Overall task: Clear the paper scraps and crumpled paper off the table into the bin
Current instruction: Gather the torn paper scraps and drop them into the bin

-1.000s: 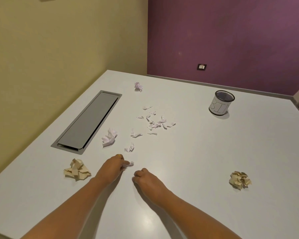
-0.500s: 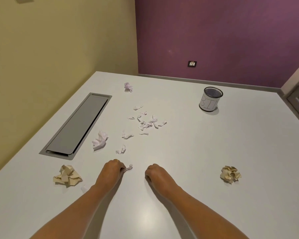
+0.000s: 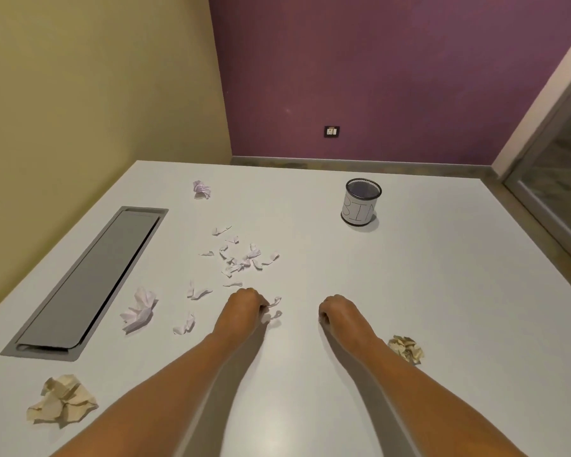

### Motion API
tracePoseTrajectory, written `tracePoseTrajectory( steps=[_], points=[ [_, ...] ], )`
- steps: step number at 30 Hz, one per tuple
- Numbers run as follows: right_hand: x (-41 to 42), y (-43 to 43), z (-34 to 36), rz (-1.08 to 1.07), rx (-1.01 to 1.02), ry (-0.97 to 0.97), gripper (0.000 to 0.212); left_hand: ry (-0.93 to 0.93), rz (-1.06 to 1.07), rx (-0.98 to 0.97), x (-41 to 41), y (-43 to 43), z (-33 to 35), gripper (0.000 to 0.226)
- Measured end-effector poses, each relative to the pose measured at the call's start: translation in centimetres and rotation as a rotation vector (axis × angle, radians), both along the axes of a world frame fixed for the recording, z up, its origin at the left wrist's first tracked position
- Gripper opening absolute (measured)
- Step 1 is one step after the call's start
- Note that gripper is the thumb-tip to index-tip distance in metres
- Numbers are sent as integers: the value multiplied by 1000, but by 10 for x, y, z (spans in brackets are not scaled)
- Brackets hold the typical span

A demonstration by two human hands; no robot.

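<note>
A white paper scrap (image 3: 275,302) is being pinched at the curled fingertips of the left hand (image 3: 241,308), just above the white table (image 3: 442,291). A second scrap (image 3: 273,316) is showing directly beneath it, and it cannot be told whether that one is being held or is lying on the surface. The right hand (image 3: 335,313) is being held knuckles-up near the left, its fingers curled under into a fist with no paper visible in it. The step is being judged as the gathering of loose pieces, with most of the task not yet done. The scatter of torn scraps (image 3: 241,258) is lying just beyond the left hand, a crumpled white ball (image 3: 139,310) is lying to its left, and a beige crumpled ball (image 3: 406,347) is lying beside the right forearm. The mesh bin (image 3: 358,211), lettered BIN, is standing well apart at the far right. The pieces are likely being handled best by their raised, curled edges, since a light scrap pressed flat is hard to lift. Several are better being collected into the palm before any trip is made. The bin's mouth looks narrow, so the handful is best being released low over the rim, and slowly, lest the scraps be wafted away.
</note>
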State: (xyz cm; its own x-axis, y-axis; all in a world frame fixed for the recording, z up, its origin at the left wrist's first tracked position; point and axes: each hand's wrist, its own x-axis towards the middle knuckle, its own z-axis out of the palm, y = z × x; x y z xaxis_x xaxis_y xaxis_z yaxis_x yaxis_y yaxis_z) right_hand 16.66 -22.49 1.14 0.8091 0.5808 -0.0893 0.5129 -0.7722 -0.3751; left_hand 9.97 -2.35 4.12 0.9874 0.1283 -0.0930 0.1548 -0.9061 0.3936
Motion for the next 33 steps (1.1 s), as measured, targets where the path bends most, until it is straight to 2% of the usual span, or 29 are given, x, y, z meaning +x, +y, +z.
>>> tracePoseTrajectory(
  steps=[3,8,15,21,27,33],
  points=[
    [29,-12,6,-52,18,-22,15,-40,-50,-4,34,-20,16,21],
    [85,-19,30,-103,52,-73,26,-115,-120,45,99,-43,37,22],
    [163,-6,75,-165,152,-222,26,-261,-168,82,199,-58,59,22],
    [217,-7,96,-321,205,-285,20,-267,-180,171,267,-68,60,23],
    [259,-11,95,-489,372,-281,24,-251,-155,198,313,-80,68,23],
    [275,-11,83,-485,403,-262,24,-243,-200,219,325,-100,64,15]
  ],
)
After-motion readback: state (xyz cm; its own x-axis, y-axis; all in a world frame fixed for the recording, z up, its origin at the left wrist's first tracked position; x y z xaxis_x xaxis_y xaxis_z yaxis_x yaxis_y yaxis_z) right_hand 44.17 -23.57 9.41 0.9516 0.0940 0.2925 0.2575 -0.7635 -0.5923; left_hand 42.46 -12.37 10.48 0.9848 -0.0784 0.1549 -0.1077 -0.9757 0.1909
